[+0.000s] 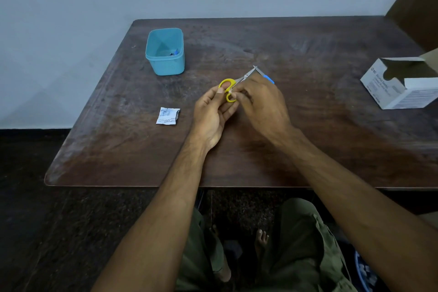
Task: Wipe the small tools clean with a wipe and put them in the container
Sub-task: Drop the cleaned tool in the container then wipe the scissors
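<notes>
- A person seated at a dark wooden table (308, 125) holds a small pair of scissors (231, 86) above the tabletop, between both hands, blades pointing away and to the right.
- The left hand (211, 111) grips the yellow handle loops, thumb pressed on the upper loop and fingers curled beneath.
- The right hand (263, 102) is closed around the scissors just ahead of the loops, fingertips pinching there; whether a wipe is tucked under those fingers cannot be told.
- The scissors look light and rigid, with smooth plastic loops and thin metal blades ending in a sharp point; the loops seem the safer place to hold, the blades the part to rub with care, and damp metal may be slippery.
- A blue-handled tool (269, 79) shows just beyond the right hand, partly hidden by it; it cannot be told whether it lies on the table or is held.
- A torn wipe packet (168, 115) lies flat on the table, near the left hand on its outer side.
- The open turquoise container (165, 64) stands beyond the left hand, well apart from it, with a few small dark items already at its bottom.
- An opened white box of swabs (400, 87) sits far out past the right hand, near the table's edge.
- The stretch of table between the hands and the container appears unobstructed, so the drop-off looks likely to be a straight reach forward and left.
</notes>
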A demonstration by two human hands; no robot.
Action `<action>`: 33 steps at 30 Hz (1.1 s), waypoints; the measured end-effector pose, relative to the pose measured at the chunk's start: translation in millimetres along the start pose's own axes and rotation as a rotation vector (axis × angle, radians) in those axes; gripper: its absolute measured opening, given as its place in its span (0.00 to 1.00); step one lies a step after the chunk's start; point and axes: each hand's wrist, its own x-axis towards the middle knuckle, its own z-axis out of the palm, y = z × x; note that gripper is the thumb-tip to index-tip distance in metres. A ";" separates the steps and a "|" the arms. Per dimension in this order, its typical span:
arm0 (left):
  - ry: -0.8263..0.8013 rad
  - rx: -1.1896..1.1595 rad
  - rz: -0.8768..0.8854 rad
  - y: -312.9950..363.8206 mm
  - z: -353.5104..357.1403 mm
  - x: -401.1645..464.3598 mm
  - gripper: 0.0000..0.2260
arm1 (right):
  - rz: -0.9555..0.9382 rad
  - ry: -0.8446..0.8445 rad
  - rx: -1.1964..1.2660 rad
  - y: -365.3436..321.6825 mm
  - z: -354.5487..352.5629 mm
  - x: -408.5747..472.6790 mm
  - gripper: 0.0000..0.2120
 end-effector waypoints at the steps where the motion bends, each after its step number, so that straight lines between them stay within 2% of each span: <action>1: 0.006 0.005 0.001 0.3 -0.4 -0.1 0.10 | 0.008 0.008 0.023 -1.8 0.3 -1.8 0.06; 6: 0.031 -0.004 0.005 2.1 1.8 -2.1 0.09 | -0.117 -0.086 -0.062 -11.2 11.2 -11.8 0.10; 9: 0.033 -0.011 0.007 1.4 1.7 -1.4 0.09 | -0.118 0.002 -0.089 -3.8 6.7 -8.7 0.14; 15: 0.055 -0.009 0.019 0.6 3.2 -0.9 0.08 | -0.008 0.147 -0.022 4.8 -1.4 0.8 0.06; 20: 0.054 0.020 0.021 0.3 2.5 -1.0 0.08 | -0.158 0.047 -0.083 -3.2 10.3 -9.7 0.11; 25: 0.058 0.009 0.013 0.5 4.2 -1.1 0.08 | 0.016 0.161 -0.013 11.3 -3.4 4.6 0.04; 30: 0.071 0.014 0.015 1.0 2.7 -1.2 0.09 | -0.125 0.043 -0.013 -1.2 10.2 -10.2 0.11; 33: 0.057 0.004 0.015 2.1 4.7 -2.4 0.09 | -0.036 0.117 0.050 6.6 7.7 -7.6 0.05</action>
